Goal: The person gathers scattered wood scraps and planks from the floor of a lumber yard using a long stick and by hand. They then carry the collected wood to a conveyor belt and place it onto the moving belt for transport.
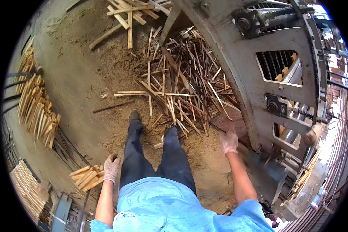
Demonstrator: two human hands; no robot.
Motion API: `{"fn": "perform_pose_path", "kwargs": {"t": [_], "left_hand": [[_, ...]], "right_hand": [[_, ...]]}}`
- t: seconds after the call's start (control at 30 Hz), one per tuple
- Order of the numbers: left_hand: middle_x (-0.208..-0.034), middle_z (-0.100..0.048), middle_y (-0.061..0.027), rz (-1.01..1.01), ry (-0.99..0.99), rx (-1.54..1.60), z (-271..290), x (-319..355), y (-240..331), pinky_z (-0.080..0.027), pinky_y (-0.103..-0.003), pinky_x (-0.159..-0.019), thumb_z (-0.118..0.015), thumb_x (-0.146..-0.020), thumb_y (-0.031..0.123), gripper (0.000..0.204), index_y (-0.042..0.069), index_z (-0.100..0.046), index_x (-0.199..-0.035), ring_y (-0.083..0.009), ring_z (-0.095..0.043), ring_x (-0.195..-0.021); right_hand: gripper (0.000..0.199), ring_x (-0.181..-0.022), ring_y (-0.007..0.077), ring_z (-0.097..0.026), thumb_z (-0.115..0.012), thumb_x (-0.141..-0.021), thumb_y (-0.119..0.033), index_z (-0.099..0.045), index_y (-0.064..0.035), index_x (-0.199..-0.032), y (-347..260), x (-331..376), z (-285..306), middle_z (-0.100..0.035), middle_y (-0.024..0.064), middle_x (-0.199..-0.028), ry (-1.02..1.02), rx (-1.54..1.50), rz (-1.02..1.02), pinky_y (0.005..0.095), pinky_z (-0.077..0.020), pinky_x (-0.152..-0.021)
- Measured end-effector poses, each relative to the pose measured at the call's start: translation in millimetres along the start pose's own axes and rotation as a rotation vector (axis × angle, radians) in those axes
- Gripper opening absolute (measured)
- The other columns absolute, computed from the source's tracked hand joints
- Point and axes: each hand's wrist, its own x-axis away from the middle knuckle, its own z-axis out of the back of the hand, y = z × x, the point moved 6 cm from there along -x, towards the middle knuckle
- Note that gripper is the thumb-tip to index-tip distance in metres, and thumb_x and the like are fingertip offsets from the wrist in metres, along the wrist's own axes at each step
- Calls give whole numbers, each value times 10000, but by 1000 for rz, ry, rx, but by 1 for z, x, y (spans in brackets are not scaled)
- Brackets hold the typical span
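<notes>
Left hand (pixel 111 168), gloved and loosely curled, grasps nothing above stacked offcuts (pixel 87 178); right hand (pixel 229 141), gloved and released, hangs just beside the machine (pixel 259 77), with the scrap pile (pixel 181 83) on the floor (pixel 77 69) beyond the shoes (pixel 134 115).

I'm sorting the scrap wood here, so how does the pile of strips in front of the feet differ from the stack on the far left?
The scrap pile is a loose tangle of thin, partly dark slivers pointing every way, lying on the sawdust floor beside the grey machine. The left stack holds shorter, paler pieces laid side by side in rows. Both are offcut wood.
</notes>
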Motion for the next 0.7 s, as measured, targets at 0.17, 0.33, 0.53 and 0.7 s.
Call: {"fn": "perform_pose_path", "kwargs": {"t": [0.17,0.33,0.53,0.7], "left_hand": [[-1123,-725,-150,-29,3,80,-52,52,69,-521,-316,-934,-667,-917,154,408,-37,-643,-1277,-211,-688,-1033],[-1141,-711,-187,-279,1,-209,-107,60,102,-537,-400,-955,-708,-878,166,399,37,-658,-1251,-330,-693,-1060],[-1048,-719,-142,-407,-57,-327,-145,49,79,-540,-440,-865,-725,-827,142,356,62,-668,-1168,-348,-686,-981],[-1039,-718,-148,-406,-180,-407,-141,29,74,-537,-436,-861,-733,-816,167,366,61,-665,-1160,-345,-688,-969]], "right_hand": [[761,-1192,419,-635,-657,-933,-236,-291,-59,-1576,-22,-81,-4,-489,266,-1490,291,511,359,486,-560,-944],[700,-1140,378,-661,-663,-941,-290,-386,-19,-1524,46,-208,-50,-541,241,-1440,783,938,572,458,-562,-929],[340,-1024,338,-710,-593,-961,-161,-630,13,-1250,-30,-253,-43,-708,199,-1194,2,684,271,444,-537,-958],[283,-943,281,-712,-454,-989,-129,-700,-21,-1077,-264,-200,-134,-734,180,-1042,-19,351,606,402,-581,-791]]}}
